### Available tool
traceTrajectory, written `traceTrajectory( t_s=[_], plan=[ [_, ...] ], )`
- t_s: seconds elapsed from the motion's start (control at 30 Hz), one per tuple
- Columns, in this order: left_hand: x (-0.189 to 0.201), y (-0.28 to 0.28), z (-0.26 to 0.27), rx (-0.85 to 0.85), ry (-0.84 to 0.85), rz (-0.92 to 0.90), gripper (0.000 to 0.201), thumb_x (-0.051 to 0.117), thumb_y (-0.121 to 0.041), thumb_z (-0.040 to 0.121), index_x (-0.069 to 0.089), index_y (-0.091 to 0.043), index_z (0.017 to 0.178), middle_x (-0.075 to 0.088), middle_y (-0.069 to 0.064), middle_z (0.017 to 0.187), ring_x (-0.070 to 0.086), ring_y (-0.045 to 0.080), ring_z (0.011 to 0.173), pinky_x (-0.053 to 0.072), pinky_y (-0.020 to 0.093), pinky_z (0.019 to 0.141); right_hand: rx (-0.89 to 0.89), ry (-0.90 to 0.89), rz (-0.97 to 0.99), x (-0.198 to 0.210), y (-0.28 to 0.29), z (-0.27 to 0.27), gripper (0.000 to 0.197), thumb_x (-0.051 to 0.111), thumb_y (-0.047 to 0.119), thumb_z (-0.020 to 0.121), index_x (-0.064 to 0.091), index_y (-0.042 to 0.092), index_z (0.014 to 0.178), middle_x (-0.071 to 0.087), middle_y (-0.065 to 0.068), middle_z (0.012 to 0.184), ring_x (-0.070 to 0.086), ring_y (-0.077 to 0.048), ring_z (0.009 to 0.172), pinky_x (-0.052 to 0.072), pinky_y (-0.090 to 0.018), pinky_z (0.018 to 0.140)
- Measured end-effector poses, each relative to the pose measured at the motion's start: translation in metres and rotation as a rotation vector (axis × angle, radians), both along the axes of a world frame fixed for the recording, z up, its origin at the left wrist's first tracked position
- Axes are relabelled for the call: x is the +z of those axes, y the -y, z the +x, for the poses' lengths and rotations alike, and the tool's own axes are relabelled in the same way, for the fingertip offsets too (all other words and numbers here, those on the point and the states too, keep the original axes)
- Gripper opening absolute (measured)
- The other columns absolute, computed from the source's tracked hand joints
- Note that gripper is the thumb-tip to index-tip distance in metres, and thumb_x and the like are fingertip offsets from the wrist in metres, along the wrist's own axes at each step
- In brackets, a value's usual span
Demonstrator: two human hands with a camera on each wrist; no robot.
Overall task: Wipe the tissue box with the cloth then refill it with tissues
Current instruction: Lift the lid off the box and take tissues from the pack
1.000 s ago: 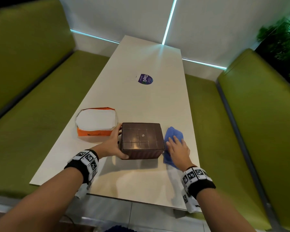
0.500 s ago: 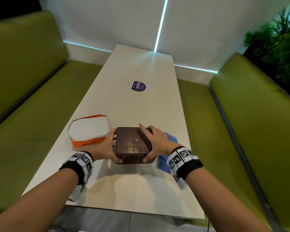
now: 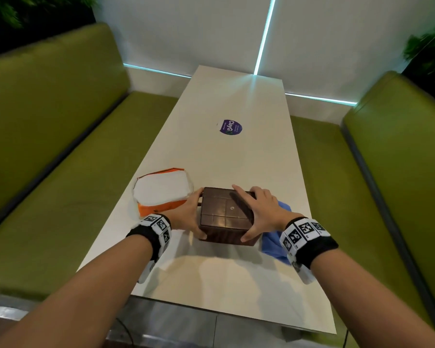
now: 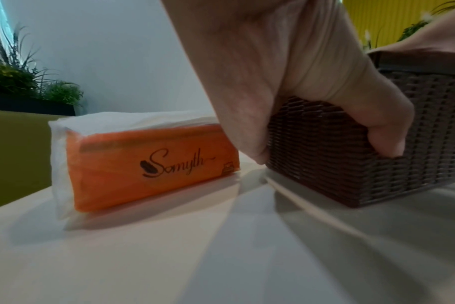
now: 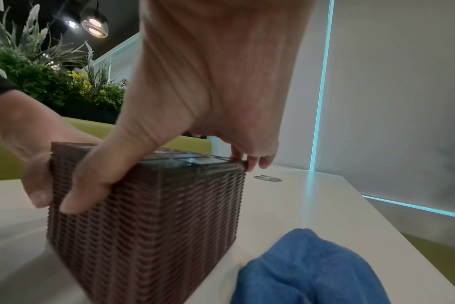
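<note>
Between our two grips: tissue box (image 3: 225,217), brown woven, rigid.
Left hand (image 3: 186,217) and right hand (image 3: 263,213) clamp opposite sides; we judge it light, lid loose; cloth (image 3: 274,243) under right wrist.

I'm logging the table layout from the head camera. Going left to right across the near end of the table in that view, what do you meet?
Orange tissue pack → left hand → brown tissue box → right hand → blue cloth.
</note>
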State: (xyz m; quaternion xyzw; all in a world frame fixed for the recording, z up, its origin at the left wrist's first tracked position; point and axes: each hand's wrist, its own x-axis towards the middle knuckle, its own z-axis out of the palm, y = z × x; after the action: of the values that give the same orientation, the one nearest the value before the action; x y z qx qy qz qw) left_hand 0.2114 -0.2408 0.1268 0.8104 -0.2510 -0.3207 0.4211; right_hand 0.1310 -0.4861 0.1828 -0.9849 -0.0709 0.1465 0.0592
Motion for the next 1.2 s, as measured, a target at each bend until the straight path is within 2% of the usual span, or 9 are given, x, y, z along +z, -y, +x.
traceTrajectory(
  t_s=[0.2,0.4,0.53,0.63,0.73,0.87,1.0,1.07,1.2],
  plan=[
    [0.000,-0.001,0.000,-0.027,-0.006,0.012,0.148,0.095,-0.022,0.045,-0.007,-0.027,0.153,0.019,-0.001,0.155,0.023,0.017,0.144,0.025,0.039,0.121,-0.049,-0.181,0.142,0.024,0.010,0.011,0.128,0.080,0.062,0.056,-0.010,0.048,0.146,0.036,-0.010,0.127,0.040,-0.031,0.116,0.039,-0.047,0.101],
    [0.002,0.002,0.000,-0.011,-0.020,0.026,0.143,0.095,-0.010,0.048,-0.002,-0.025,0.152,0.028,-0.003,0.146,0.032,0.018,0.140,0.032,0.038,0.117,0.061,-0.098,-0.122,0.007,-0.005,0.002,0.117,0.073,0.056,0.063,-0.007,0.043,0.149,0.029,-0.016,0.131,0.035,-0.035,0.118,0.035,-0.047,0.103],
    [0.002,0.001,-0.002,-0.004,-0.023,-0.006,0.137,0.091,0.000,0.055,-0.003,-0.020,0.153,0.032,0.000,0.145,0.034,0.016,0.136,0.036,0.030,0.112,-0.006,-0.128,0.147,0.015,0.003,0.001,0.112,0.071,0.047,0.066,-0.005,0.047,0.148,0.034,-0.009,0.124,0.042,-0.028,0.110,0.044,-0.039,0.096],
    [0.002,0.003,-0.003,0.011,-0.023,-0.040,0.137,0.091,0.000,0.055,-0.002,-0.022,0.153,0.030,0.000,0.150,0.034,0.017,0.139,0.035,0.031,0.113,-0.004,-0.141,0.240,0.032,0.004,-0.001,0.085,0.062,0.029,0.083,0.013,0.037,0.152,0.038,-0.009,0.133,0.044,-0.026,0.116,0.040,-0.033,0.100],
    [0.001,0.003,-0.006,0.030,-0.036,-0.057,0.135,0.088,0.000,0.059,-0.004,-0.026,0.154,0.027,-0.002,0.153,0.032,0.016,0.140,0.035,0.027,0.109,0.042,0.032,0.195,0.047,0.001,-0.006,0.055,0.051,0.018,0.093,0.037,0.025,0.146,0.053,-0.006,0.136,0.051,-0.024,0.118,0.038,-0.032,0.099],
    [-0.002,0.001,-0.013,0.063,-0.049,-0.057,0.130,0.086,-0.003,0.064,-0.005,-0.027,0.154,0.023,-0.006,0.154,0.035,0.014,0.139,0.038,0.026,0.105,-0.043,0.269,0.343,0.060,0.001,-0.015,0.043,0.053,0.008,0.090,0.054,0.021,0.130,0.066,-0.003,0.115,0.060,-0.022,0.104,0.043,-0.030,0.085],
    [-0.002,-0.003,-0.022,0.156,-0.039,-0.091,0.130,0.088,-0.010,0.061,-0.001,-0.028,0.154,0.018,-0.003,0.159,0.032,0.020,0.142,0.038,0.045,0.113,-0.114,0.526,0.440,0.069,-0.005,-0.039,0.023,0.057,0.012,0.093,0.059,0.010,0.117,0.058,-0.001,0.090,0.056,-0.021,0.084,0.032,-0.019,0.068],
    [-0.003,-0.009,-0.027,0.179,-0.035,-0.111,0.118,0.087,-0.008,0.066,0.010,-0.020,0.154,0.028,0.000,0.152,0.038,0.016,0.134,0.040,0.042,0.112,-0.119,0.480,0.519,0.069,-0.008,-0.061,0.026,0.061,0.021,0.093,0.059,0.014,0.118,0.059,0.009,0.090,0.056,-0.010,0.081,0.037,-0.013,0.065],
    [-0.012,-0.030,-0.040,0.181,0.008,-0.063,0.086,0.081,-0.026,0.073,0.038,-0.010,0.145,0.051,0.005,0.136,0.053,0.019,0.123,0.048,0.038,0.103,-0.073,0.111,0.574,0.038,-0.020,-0.093,0.027,0.060,0.022,0.093,0.060,0.026,0.120,0.062,0.024,0.102,0.055,0.014,0.091,0.037,-0.001,0.078]
  ],
)
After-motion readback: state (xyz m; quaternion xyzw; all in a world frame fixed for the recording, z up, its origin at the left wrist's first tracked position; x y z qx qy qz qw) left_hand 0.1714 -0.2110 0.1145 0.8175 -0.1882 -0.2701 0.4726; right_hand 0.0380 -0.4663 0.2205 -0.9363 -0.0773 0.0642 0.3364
